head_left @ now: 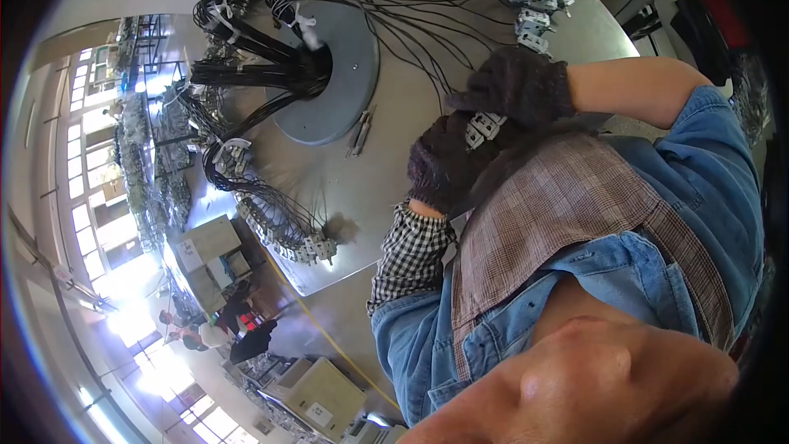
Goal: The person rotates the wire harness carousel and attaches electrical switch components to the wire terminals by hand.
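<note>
No text can be read. At the frame's lower left, a white label (pixel 319 414) is seen on a beige box (pixel 335 390); its print is too small to be made out.

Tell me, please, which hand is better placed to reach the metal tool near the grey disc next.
Probably the left hand: it looks nearer the metal tool, while the right hand lies farther off.
</note>
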`<action>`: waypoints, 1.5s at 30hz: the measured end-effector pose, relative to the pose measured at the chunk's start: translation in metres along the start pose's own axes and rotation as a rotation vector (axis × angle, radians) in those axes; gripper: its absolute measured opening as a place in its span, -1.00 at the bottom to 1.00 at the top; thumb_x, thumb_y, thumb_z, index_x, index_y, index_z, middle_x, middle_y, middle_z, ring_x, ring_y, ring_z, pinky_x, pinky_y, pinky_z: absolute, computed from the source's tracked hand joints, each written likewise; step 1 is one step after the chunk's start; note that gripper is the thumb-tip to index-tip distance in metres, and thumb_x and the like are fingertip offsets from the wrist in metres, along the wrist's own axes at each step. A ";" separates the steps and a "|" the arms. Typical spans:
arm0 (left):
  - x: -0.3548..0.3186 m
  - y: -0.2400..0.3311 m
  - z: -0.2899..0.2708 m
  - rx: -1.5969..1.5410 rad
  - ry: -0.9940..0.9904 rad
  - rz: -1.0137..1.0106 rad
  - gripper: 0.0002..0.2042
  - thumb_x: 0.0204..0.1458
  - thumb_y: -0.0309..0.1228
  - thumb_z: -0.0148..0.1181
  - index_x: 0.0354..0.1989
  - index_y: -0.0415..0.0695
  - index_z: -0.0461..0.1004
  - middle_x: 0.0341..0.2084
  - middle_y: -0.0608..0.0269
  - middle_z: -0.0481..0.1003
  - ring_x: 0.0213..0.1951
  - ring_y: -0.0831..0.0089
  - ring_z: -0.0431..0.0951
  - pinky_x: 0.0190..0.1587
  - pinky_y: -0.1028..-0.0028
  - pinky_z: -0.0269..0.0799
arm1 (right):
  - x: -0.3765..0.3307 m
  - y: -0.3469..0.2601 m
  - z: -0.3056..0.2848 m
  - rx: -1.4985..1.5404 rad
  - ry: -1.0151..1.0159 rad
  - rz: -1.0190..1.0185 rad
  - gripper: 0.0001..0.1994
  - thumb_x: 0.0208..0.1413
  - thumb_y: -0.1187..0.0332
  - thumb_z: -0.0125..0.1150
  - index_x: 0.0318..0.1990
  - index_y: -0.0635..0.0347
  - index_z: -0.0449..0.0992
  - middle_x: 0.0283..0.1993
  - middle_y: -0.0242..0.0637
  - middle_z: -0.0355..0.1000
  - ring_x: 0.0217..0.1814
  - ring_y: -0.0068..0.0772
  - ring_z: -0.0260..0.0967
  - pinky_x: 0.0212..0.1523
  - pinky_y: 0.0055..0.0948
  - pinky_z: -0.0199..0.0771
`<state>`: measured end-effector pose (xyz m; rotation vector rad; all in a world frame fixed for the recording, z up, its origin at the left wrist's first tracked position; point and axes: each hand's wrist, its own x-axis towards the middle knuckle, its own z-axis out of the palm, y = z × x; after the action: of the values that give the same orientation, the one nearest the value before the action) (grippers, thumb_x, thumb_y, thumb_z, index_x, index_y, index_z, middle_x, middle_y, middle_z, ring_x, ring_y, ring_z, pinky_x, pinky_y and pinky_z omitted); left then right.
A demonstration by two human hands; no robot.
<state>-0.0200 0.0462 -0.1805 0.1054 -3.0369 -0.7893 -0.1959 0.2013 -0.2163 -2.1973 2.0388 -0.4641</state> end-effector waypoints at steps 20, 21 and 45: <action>0.046 0.077 0.031 0.342 -0.051 -0.211 -0.32 -0.03 0.09 0.30 0.10 -0.20 0.32 -0.22 0.06 0.53 -0.16 0.08 0.58 0.02 0.08 0.39 | -0.089 0.082 -0.068 -0.099 0.573 0.456 -0.52 0.15 0.12 0.27 0.16 0.16 0.44 -0.11 -0.01 0.56 -0.14 0.10 0.55 -0.16 0.00 0.57; 0.040 0.075 0.032 0.336 -0.015 -0.178 -0.35 -0.03 0.06 0.30 0.08 -0.18 0.33 -0.24 0.08 0.54 -0.15 0.09 0.58 0.01 0.09 0.39 | -0.091 0.075 -0.065 -0.093 0.572 0.455 -0.52 0.15 0.12 0.27 0.16 0.16 0.44 -0.11 -0.01 0.56 -0.14 0.10 0.55 -0.16 0.00 0.57; 0.028 0.084 0.060 0.376 0.282 -0.163 -0.51 -0.08 0.05 0.37 -0.24 -0.15 0.48 -0.48 0.08 0.53 -0.42 0.07 0.56 -0.37 0.12 0.47 | -0.055 0.035 -0.012 -0.214 0.025 -0.251 -0.35 0.08 -0.07 0.13 0.21 0.22 0.40 -0.12 -0.15 0.47 -0.18 -0.19 0.49 -0.29 -0.31 0.54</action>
<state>-0.0541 0.1466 -0.1927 0.4279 -2.8857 -0.1739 -0.2354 0.2538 -0.2226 -2.6018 1.9123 -0.3090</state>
